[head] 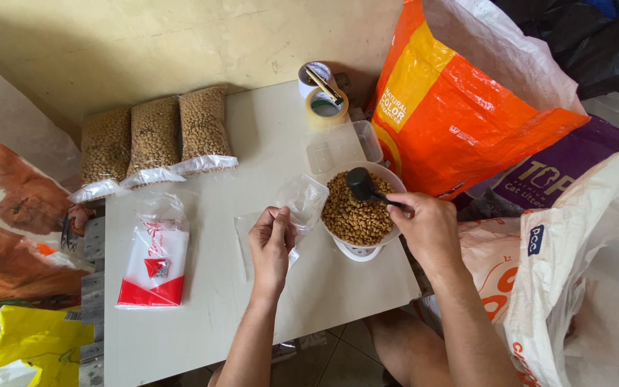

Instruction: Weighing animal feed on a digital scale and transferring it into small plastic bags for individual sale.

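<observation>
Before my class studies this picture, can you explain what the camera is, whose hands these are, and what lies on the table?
There is one picture, from a camera worn on a person's head, looking down at their own bare hands. The left hand pinches open a small clear plastic bag. The right hand holds a black scoop over a bowl of brown pet kibble, which sits on a white scale. On the white table lie three filled kibble bags, a pack of empty bags and tape rolls.

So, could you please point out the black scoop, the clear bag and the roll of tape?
black scoop (360,183), head view, its cup.
clear bag (304,201), head view, its open mouth.
roll of tape (326,110), head view, its rim.
</observation>
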